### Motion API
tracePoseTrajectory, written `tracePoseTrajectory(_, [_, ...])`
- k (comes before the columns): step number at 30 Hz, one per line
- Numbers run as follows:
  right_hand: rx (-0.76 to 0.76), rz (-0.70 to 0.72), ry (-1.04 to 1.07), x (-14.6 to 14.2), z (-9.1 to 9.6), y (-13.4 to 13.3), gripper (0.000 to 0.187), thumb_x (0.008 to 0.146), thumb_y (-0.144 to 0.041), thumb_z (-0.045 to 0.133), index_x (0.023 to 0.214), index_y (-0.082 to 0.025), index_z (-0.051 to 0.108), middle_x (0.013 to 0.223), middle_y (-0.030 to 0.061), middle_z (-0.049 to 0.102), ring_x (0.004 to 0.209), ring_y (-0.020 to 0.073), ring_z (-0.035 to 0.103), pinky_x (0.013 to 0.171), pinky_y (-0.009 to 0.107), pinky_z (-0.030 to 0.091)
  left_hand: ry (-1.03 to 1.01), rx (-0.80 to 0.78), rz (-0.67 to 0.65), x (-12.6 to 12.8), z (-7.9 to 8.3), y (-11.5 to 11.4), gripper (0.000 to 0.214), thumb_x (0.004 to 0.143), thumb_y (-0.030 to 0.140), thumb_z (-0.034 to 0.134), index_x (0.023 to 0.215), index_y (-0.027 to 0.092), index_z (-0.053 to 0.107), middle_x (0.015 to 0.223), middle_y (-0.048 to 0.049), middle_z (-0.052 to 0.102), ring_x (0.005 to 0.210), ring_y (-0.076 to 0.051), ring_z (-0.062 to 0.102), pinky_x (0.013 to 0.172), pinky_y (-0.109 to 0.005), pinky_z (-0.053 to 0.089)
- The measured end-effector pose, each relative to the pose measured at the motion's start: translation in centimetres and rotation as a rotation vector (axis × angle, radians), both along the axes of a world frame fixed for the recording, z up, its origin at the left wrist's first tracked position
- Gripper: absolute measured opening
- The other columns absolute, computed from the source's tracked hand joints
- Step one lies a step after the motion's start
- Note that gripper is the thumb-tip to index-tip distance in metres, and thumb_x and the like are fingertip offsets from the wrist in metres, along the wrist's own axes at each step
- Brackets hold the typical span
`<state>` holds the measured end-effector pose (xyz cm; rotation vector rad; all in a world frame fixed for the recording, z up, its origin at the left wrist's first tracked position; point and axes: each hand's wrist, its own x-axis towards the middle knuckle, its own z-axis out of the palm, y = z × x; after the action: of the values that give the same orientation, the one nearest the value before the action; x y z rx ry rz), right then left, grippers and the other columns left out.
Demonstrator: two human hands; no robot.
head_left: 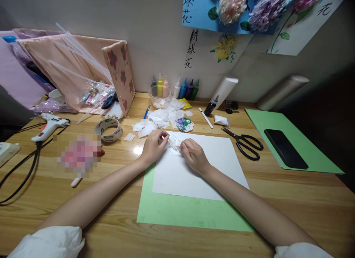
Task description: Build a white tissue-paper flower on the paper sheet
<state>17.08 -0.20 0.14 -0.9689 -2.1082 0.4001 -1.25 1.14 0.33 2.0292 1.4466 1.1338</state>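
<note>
A bunch of crumpled white tissue paper (173,142) sits near the top edge of a white sheet (199,184). My left hand (155,146) is at its left side, thumb and fingers pinched together on the tissue. From the right, my right hand (194,156) is closed around a thin, light brown stick (198,151), its end close to the bunch. Beneath the white sheet lies a light green sheet (177,213). Loose white tissue pieces (159,118) are heaped just beyond my left hand, beside a paint-stained flower-shaped palette (185,124).
Black-handled scissors (246,145) and a black phone (285,149) lie to the right. Leftward are a tape roll (108,130) and a corded glue gun (50,126). Paint bottles (183,88) line the wall, near a white tube (222,95). A pink fabric-covered box (119,77) stands back left.
</note>
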Motion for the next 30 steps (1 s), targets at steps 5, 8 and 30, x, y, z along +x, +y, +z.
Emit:
tracePoseTrajectory(5, [0.04, 0.012, 0.141, 0.6, 0.0, -0.3, 0.023, 0.091, -0.014, 0.033, 0.072, -0.021, 0.045, 0.066, 0.0021, 0.051, 0.064, 0.0159, 0.048, 0.061, 0.031, 0.039, 0.066, 0.012, 0.122, -1.8, 0.1, 1.4, 0.015, 0.089, 0.027, 0.042, 0.087, 0.019, 0.055, 0.087, -0.0038, 0.06, 0.081, -0.017, 0.054, 0.072, -0.031, 0.043])
tracePoseTrajectory(8, [0.057, 0.02, 0.214, 0.9, -0.2, -0.5, 0.022, 0.09, -0.014, 0.032, 0.075, -0.02, 0.048, 0.066, 0.0021, 0.051, 0.063, 0.0157, 0.047, 0.059, 0.031, 0.038, 0.192, 0.044, 0.2, -3.3, 0.1, 2.6, 0.014, 0.087, 0.029, 0.045, 0.09, 0.02, 0.055, 0.094, -0.0057, 0.059, 0.09, -0.02, 0.052, 0.078, -0.034, 0.041])
tracePoseTrajectory(30, [0.052, 0.064, 0.216, 0.9, -0.2, -0.7, 0.023, 0.089, -0.016, 0.032, 0.075, -0.021, 0.049, 0.066, 0.0025, 0.052, 0.062, 0.0167, 0.048, 0.058, 0.032, 0.038, -0.023, 0.15, 0.168, -4.3, 0.5, 3.2, 0.015, 0.087, 0.03, 0.049, 0.082, 0.019, 0.058, 0.086, -0.0033, 0.059, 0.088, -0.016, 0.052, 0.081, -0.031, 0.041])
